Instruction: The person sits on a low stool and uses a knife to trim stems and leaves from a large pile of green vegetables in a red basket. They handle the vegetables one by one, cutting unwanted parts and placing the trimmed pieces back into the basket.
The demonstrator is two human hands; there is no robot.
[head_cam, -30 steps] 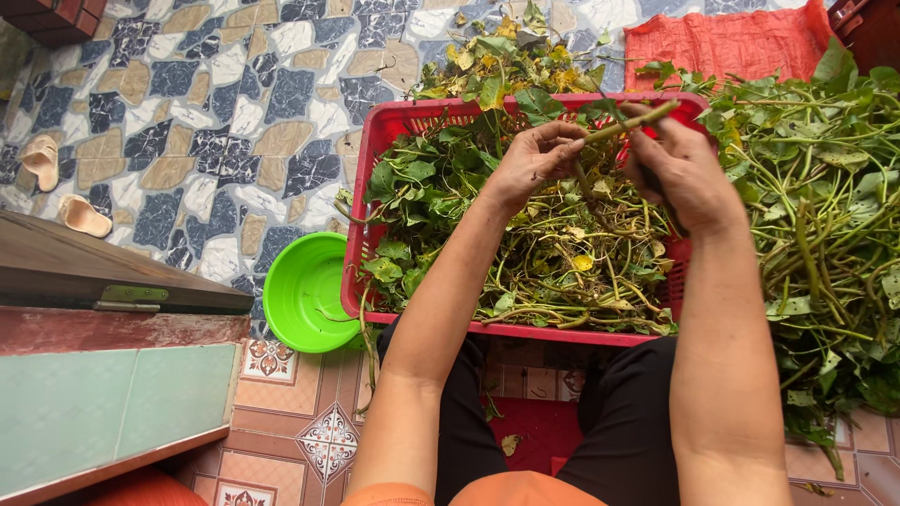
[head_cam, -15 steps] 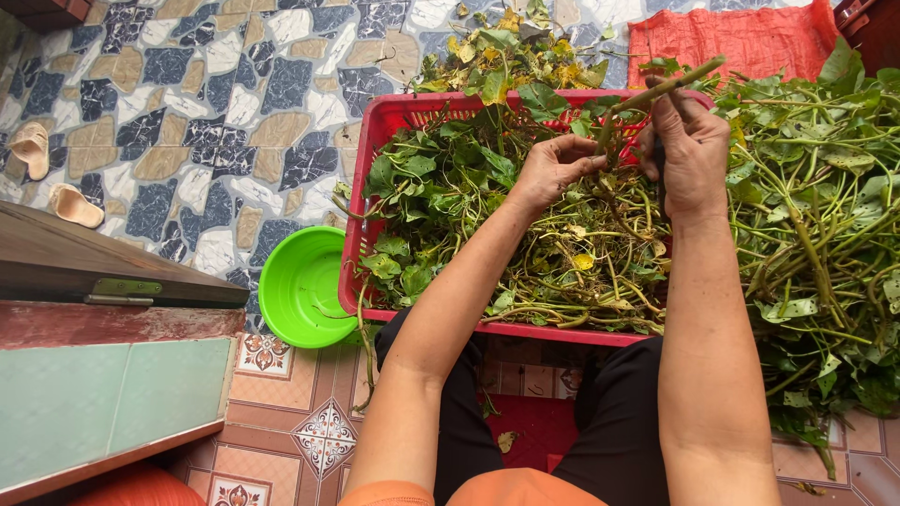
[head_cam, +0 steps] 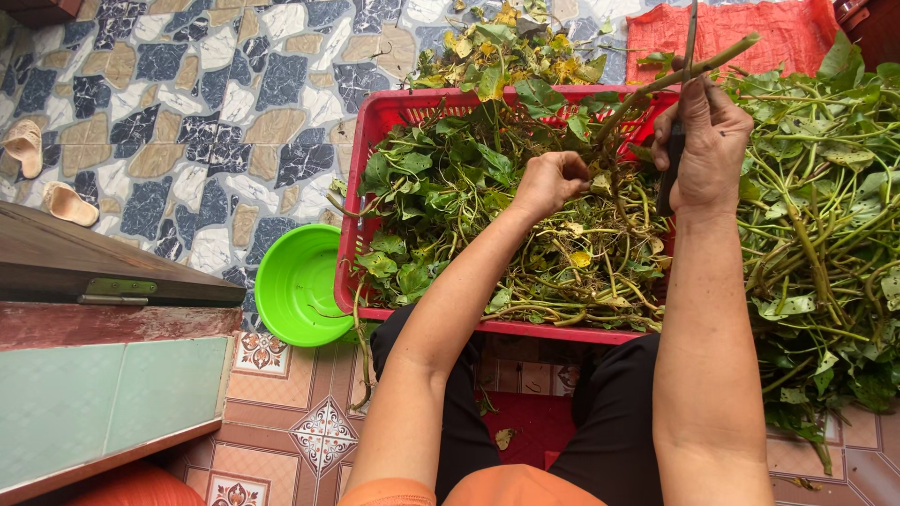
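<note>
I am sitting over the red basket (head_cam: pixel 380 126), which is holding a heap of leafy vines (head_cam: pixel 450 178) between my knees; a bigger pile of greens (head_cam: pixel 825 234) is lying on the floor to my right, and a green bowl (head_cam: pixel 295 286) is touching the basket's left wall. I judge I am in the middle of stripping one stem (head_cam: pixel 670 80). My right hand (head_cam: pixel 708 150) is clenching its thick end, holding it slanted up over the basket's far rim. My left hand (head_cam: pixel 548 183) is closing its fingers on the lower part, down among the leaves. Next I would need a firm pinch and a pull along the stem, keeping my right grip steady.
</note>
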